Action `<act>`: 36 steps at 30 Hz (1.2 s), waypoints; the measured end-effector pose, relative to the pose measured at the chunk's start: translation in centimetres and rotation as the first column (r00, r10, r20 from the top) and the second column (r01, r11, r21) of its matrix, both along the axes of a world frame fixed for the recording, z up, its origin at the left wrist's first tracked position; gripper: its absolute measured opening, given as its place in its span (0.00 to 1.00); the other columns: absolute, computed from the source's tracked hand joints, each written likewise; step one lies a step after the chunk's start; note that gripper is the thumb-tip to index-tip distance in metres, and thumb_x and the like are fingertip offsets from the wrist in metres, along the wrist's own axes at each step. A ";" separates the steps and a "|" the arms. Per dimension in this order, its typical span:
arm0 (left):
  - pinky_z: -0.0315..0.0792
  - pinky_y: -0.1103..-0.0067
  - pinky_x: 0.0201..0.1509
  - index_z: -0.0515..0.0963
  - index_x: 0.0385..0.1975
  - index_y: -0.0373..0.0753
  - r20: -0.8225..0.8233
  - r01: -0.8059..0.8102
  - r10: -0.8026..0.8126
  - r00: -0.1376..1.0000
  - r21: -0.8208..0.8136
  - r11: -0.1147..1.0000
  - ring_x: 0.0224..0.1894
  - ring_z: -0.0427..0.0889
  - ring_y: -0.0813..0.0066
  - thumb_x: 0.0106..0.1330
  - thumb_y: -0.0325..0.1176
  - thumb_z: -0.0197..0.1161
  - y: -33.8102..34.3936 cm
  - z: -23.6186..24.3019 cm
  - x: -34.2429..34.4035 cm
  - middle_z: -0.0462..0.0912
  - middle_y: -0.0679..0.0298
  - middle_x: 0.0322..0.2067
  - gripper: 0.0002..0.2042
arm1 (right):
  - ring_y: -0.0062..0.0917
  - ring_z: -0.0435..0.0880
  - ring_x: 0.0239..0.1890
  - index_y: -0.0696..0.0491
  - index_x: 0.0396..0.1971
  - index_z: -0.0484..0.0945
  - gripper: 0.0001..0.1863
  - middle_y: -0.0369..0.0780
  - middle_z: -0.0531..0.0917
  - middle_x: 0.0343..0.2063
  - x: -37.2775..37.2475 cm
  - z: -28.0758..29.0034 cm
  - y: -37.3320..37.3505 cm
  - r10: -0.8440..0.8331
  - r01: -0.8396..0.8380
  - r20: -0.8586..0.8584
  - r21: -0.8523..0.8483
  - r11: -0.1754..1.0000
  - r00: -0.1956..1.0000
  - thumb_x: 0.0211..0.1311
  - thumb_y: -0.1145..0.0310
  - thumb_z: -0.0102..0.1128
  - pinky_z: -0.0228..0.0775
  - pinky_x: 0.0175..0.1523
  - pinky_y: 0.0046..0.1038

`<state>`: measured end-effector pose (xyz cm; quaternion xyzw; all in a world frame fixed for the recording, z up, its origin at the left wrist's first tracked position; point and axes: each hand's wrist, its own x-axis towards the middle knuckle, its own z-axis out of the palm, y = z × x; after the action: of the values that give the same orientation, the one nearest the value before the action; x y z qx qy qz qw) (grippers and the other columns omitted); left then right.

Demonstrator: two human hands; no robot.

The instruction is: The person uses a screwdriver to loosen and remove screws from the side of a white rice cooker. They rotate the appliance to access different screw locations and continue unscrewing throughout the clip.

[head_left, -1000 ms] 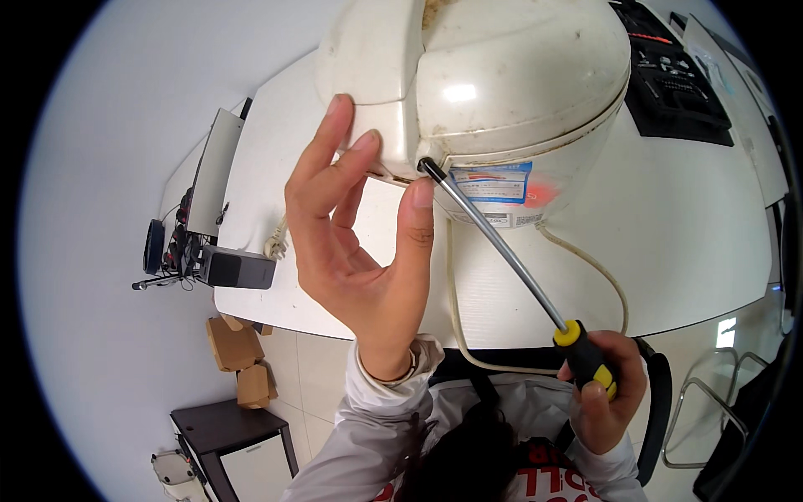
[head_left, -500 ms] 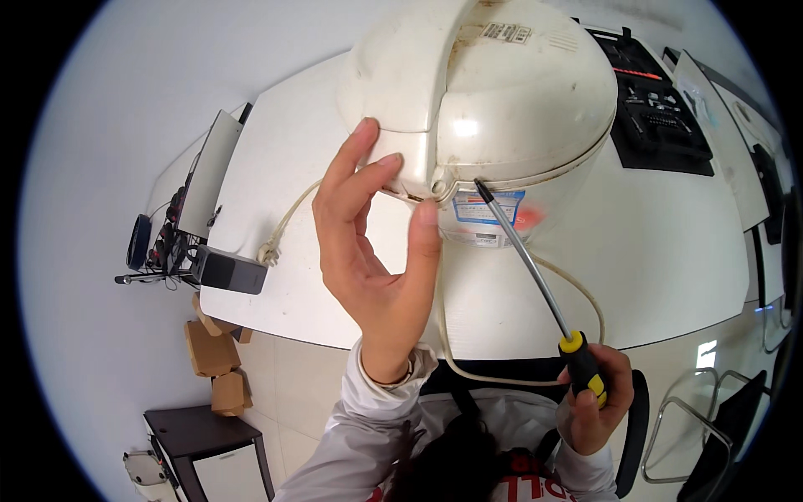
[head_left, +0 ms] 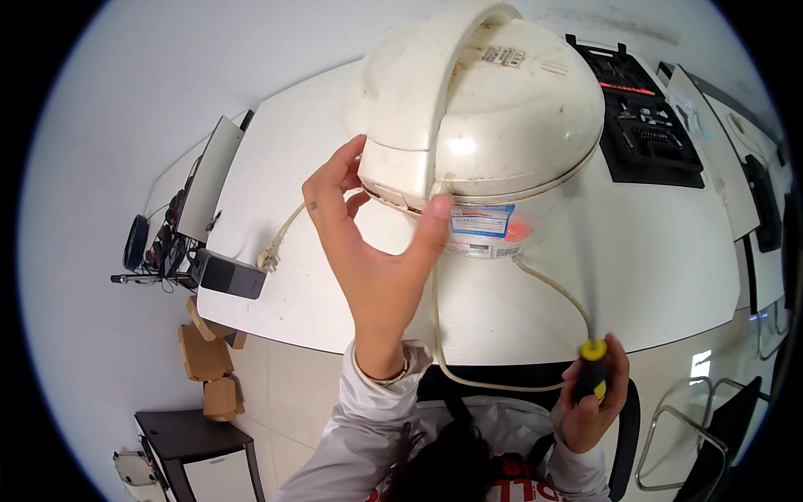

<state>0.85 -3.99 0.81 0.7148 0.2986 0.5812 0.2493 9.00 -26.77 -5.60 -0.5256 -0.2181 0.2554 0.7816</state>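
A worn, cream-coloured domed appliance (head_left: 519,117), apparently a rice cooker, stands on the white table, a broad curved handle arching over its top. My left hand (head_left: 372,263) grips its near edge, thumb on the rim close to the handle's base and fingers around the left side. A blue-and-white label (head_left: 483,221) sits on the body below the rim. In my right hand (head_left: 590,410), at the table's front edge, is a screwdriver (head_left: 593,364) with a black-and-yellow handle. Its shaft points up and away, blurred by motion, apart from the appliance.
A power cord (head_left: 441,335) loops over the table's front edge; its plug (head_left: 268,259) lies left, by a dark grey box (head_left: 227,274). An open black tool case (head_left: 657,138) is at the back right. Cardboard boxes (head_left: 205,351) and a dark cabinet (head_left: 196,435) stand lower left.
The screwdriver has swung away from the rim to the right, its tip off the appliance. The appliance has tipped or turned slightly, and my left hand still grips its edge.
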 end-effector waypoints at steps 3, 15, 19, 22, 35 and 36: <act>0.62 0.73 0.47 0.64 0.50 0.34 -0.069 -0.088 0.094 0.993 0.084 0.993 0.48 0.61 0.67 0.43 0.36 0.69 -0.3 0.0 0.7 0.64 0.57 0.44 0.32 | 0.19 0.71 0.21 0.59 0.40 0.66 0.19 0.38 0.70 0.27 0.8 0.7 1.4 0.091 -0.085 -0.084 0.075 0.994 0.992 0.51 0.65 0.57 0.65 0.24 0.17; 0.64 0.75 0.41 0.71 0.40 0.32 0.032 -0.115 0.112 0.993 0.093 0.989 0.38 0.67 0.69 0.39 0.33 0.71 0.4 0.7 0.5 0.65 0.60 0.35 0.25 | 0.16 0.69 0.30 0.55 0.38 0.66 0.09 0.42 0.71 0.40 4.1 3.0 6.0 0.112 -0.114 0.058 0.039 0.993 0.992 0.58 0.70 0.47 0.63 0.26 0.15; 0.65 0.78 0.38 0.71 0.39 0.32 0.108 -0.116 0.107 0.988 0.086 0.990 0.35 0.68 0.72 0.38 0.32 0.71 0.6 0.3 0.9 0.66 0.61 0.34 0.25 | 0.30 0.62 0.59 0.51 0.48 0.66 0.16 0.46 0.62 0.59 5.4 4.3 8.9 -0.021 0.003 0.363 0.052 0.999 0.932 0.63 0.62 0.42 0.57 0.58 0.34; 0.65 0.79 0.37 0.72 0.38 0.32 0.115 -0.134 0.123 0.986 0.095 0.986 0.34 0.67 0.73 0.37 0.32 0.71 0.7 0.2 1.2 0.65 0.61 0.33 0.25 | 0.32 0.60 0.61 0.53 0.50 0.65 0.18 0.47 0.62 0.59 6.4 5.0 11.1 -0.107 0.045 0.445 0.148 0.988 0.889 0.62 0.64 0.44 0.51 0.62 0.38; 0.67 0.80 0.38 0.72 0.39 0.34 0.137 -0.091 0.078 0.987 0.088 0.992 0.36 0.68 0.73 0.38 0.33 0.72 0.9 -0.1 1.0 0.64 0.62 0.35 0.25 | 0.33 0.58 0.63 0.56 0.50 0.65 0.17 0.47 0.59 0.60 6.8 5.0 12.6 -0.080 -0.028 0.450 0.229 0.973 0.889 0.63 0.66 0.45 0.50 0.64 0.38; 0.67 0.80 0.38 0.72 0.40 0.34 0.123 -0.079 0.066 0.990 0.104 0.991 0.37 0.68 0.73 0.39 0.33 0.71 1.0 -0.1 0.9 0.65 0.62 0.36 0.25 | 0.33 0.57 0.63 0.56 0.50 0.65 0.18 0.47 0.59 0.60 6.8 5.2 12.5 -0.077 -0.031 0.444 0.231 0.972 0.893 0.63 0.65 0.45 0.49 0.64 0.39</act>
<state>1.74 -3.04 0.67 0.6799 0.2767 0.6470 0.2062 15.75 -14.32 -0.40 -0.4781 -0.4151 0.0904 0.7688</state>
